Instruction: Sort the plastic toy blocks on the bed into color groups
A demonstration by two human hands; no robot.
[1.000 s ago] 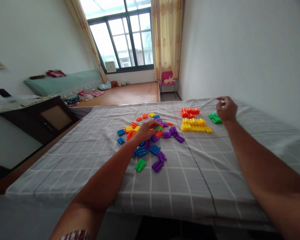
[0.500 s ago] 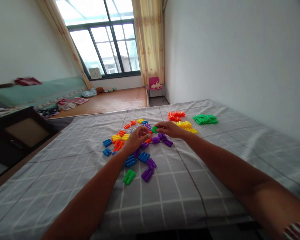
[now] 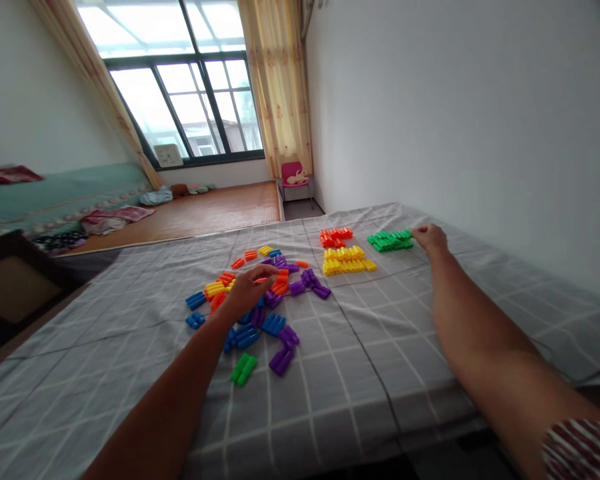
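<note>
My left hand (image 3: 250, 288) is over the mixed pile of ribbed plastic blocks, its fingers curled and the tips closed against an orange block (image 3: 282, 277). Around it lie purple blocks (image 3: 281, 360), blue blocks (image 3: 274, 324), yellow blocks (image 3: 214, 289) and a green block (image 3: 243, 369) close to my forearm. Far to the right, my right hand (image 3: 430, 237) pinches a small green block (image 3: 409, 234) at the right end of the green group (image 3: 387, 241). Its fingertips partly cover that piece.
Beside the green group sit an orange group (image 3: 335, 237) and a yellow group (image 3: 347, 261), on a grey checked cloth (image 3: 360, 373). A white wall (image 3: 430, 120) borders the right side. Behind stand a pink chair (image 3: 293, 175) and a low wooden platform (image 3: 220, 210).
My right hand has carried a green block from the pile rightward to the green group. My left hand stays over the pile, now at an orange block. The view has shifted slightly right.
</note>
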